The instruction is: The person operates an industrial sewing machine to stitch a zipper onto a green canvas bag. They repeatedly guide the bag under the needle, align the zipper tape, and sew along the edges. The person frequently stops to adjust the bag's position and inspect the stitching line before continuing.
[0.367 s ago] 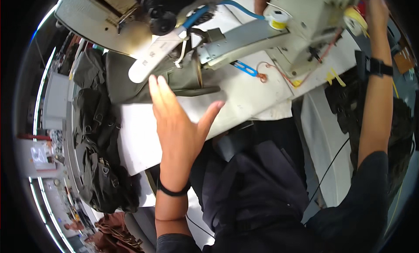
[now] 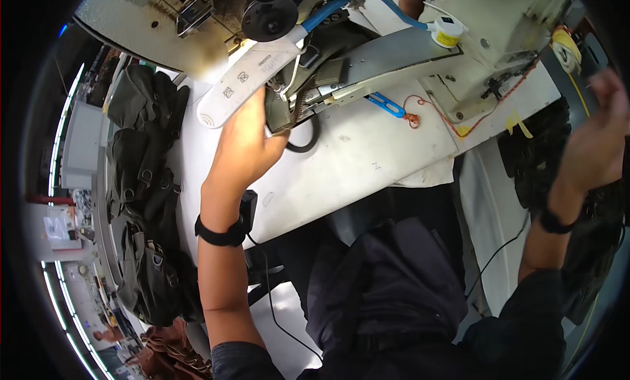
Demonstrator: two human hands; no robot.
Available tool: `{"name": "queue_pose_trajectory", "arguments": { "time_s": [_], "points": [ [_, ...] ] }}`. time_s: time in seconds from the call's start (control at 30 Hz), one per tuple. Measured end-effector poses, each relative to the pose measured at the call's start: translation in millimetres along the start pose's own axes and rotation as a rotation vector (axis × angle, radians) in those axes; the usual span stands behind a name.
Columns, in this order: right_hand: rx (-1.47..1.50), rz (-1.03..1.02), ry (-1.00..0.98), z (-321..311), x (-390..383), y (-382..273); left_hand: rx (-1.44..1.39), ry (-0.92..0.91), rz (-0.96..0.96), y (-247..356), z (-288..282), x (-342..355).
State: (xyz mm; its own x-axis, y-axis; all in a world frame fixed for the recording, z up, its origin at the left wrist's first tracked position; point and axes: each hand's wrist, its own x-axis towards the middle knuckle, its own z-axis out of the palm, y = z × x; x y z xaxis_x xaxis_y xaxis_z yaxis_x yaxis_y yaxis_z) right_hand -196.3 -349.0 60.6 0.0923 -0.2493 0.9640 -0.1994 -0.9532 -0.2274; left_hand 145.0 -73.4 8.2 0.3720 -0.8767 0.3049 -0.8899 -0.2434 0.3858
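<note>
My left hand (image 2: 246, 144) reaches up under the head of a cream industrial sewing machine (image 2: 499, 25). Its thumb and fingers close on the edge of a dark olive fabric piece (image 2: 292, 111) by the needle area. The fingertips are hidden behind a long white plastic arm (image 2: 246, 78). A black strap loop (image 2: 307, 142) hangs from the piece just right of the thumb. My right hand (image 2: 597, 140) is raised at the far right beside the machine's end. It is blurred and I see nothing in it. Both wrists wear black bands.
The white sewing table (image 2: 367, 163) carries a blue clip tool (image 2: 387, 105) and a tangle of orange thread (image 2: 412, 117). A yellow-topped spool (image 2: 446, 33) sits on the machine. Dark olive bags (image 2: 141, 183) are piled along the left, with dark fabric (image 2: 531, 157) at the right.
My left hand lay flat on olive fabric on the table; it has moved up to the needle area and the fabric now sits under the machine head. My right hand has dropped lower.
</note>
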Motion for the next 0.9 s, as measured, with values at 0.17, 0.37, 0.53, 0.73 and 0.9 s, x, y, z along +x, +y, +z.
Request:
{"name": "queue_pose_trajectory", "arguments": {
  "time_s": [0.17,0.37,0.53,0.73,0.9],
  "points": [
    [0.417,0.017,-0.377,100,-48,-92,0.191,0.356,0.208,5,4,-20],
    [0.548,0.245,-0.357,185,-73,-132,0.138,0.436,0.375,13,11,-27],
    [0.417,0.195,-0.422,176,-90,-146,0.072,0.469,0.368,15,12,-28],
    [0.419,0.205,-0.366,174,-94,-150,0.007,0.464,0.284,18,16,-29],
    [0.47,0.254,-0.374,179,-93,-146,-0.162,0.458,0.207,21,19,-29]
  ]
}}
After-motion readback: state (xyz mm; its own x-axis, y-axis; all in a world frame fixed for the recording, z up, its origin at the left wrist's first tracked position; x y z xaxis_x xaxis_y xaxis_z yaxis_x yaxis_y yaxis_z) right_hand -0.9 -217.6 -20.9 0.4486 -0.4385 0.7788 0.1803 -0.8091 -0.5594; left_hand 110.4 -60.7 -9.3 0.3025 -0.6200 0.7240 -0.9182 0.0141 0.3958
